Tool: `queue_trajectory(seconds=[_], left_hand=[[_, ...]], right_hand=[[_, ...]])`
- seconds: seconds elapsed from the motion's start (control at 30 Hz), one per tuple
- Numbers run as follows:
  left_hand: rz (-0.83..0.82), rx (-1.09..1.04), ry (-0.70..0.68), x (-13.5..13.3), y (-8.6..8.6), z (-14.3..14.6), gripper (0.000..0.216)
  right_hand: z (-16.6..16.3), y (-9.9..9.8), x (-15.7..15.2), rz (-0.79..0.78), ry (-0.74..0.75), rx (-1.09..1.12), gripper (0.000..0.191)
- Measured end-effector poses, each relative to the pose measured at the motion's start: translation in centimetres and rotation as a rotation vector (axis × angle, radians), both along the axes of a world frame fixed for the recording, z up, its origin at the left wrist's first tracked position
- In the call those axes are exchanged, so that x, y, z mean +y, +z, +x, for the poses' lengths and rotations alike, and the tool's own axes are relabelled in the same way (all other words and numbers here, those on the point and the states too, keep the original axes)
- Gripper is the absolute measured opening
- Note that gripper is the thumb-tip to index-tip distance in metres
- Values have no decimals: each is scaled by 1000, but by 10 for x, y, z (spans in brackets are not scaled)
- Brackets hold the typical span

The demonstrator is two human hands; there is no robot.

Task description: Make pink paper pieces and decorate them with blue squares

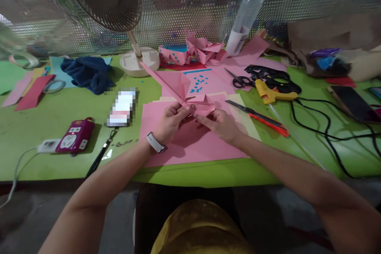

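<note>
A folded pink paper piece (178,83) with a long pointed flap rising to the upper left is held over a large pink sheet (190,143) on the green table (59,158). My left hand (171,121), with a white watch on its wrist, pinches the fold from the left. From the right, my right hand (220,125) pinches the same fold. Both hands meet at the paper's middle.
A red-handled cutter (258,118), black scissors (241,81), a yellow glue gun (272,93) with black cable and a phone (353,103) lie to the right. At the back stand a fan (131,53), a blue cloth (87,72), pink paper scraps (193,49) and a plastic bottle (242,22). A power strip (74,135) lies left.
</note>
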State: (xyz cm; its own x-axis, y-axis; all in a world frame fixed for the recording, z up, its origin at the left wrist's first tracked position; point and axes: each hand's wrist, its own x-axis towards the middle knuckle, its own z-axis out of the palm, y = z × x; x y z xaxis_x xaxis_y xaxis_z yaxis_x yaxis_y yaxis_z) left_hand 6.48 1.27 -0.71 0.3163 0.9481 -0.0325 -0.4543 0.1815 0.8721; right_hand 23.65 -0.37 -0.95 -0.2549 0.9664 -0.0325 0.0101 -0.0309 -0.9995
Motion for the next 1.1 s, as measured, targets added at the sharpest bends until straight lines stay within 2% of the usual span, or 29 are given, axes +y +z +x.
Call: queue_trajectory(seconds=[0.4,0.67,0.83,1.0,1.1], left_hand=[[-23,8,19,1,8,0,30],[-43,42,17,4,8,-3,33],[-42,57,-9,6,7,-6,31],[-27,79,-41,7,7,-8,26],[-6,61,-63,6,8,-9,24]], right_hand=[[0,3,1,-48,44,40,46],[2,5,4,-86,46,56,61],[7,7,2,41,-51,-18,45],[14,9,2,-9,65,-73,44],[14,9,1,-13,74,-96,45]])
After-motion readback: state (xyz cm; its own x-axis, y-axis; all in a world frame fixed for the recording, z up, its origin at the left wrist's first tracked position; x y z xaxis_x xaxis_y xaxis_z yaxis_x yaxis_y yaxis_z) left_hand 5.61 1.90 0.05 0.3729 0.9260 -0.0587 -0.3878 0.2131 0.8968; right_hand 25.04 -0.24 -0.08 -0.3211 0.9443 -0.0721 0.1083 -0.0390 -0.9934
